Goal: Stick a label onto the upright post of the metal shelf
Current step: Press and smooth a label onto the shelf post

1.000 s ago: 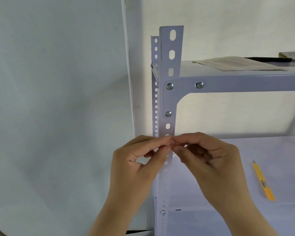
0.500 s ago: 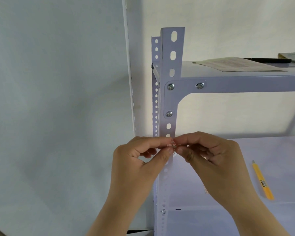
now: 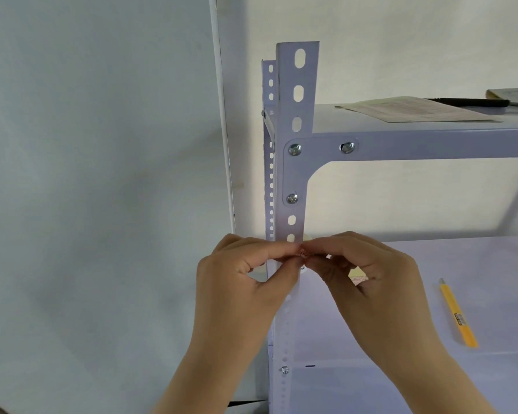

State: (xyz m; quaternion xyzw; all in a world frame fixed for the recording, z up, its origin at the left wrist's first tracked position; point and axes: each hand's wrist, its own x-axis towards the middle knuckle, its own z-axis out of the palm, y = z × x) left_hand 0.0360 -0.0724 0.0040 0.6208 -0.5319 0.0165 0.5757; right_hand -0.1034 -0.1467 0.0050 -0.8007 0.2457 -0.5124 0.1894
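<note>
The pale grey slotted upright post (image 3: 293,174) of the metal shelf rises through the middle of the view. My left hand (image 3: 245,285) and my right hand (image 3: 368,282) meet in front of it, fingertips pinched together on a tiny reddish label (image 3: 303,254). The label is held right at the post's front face, just below a slot; most of it is hidden by my fingers. A bit of white roll (image 3: 303,268) and a pale strip (image 3: 359,279) peek out behind my right hand.
A yellow utility knife (image 3: 458,315) lies on the lower shelf board (image 3: 476,264) at the right. On the upper shelf (image 3: 401,138) rest a printed sheet (image 3: 413,110) and a black pen (image 3: 467,101). A wall (image 3: 102,174) stands left of the post.
Both hands stay pinched on the label at the same spot on the post; fingers shifted only slightly, and a pale strip shows behind my right hand.
</note>
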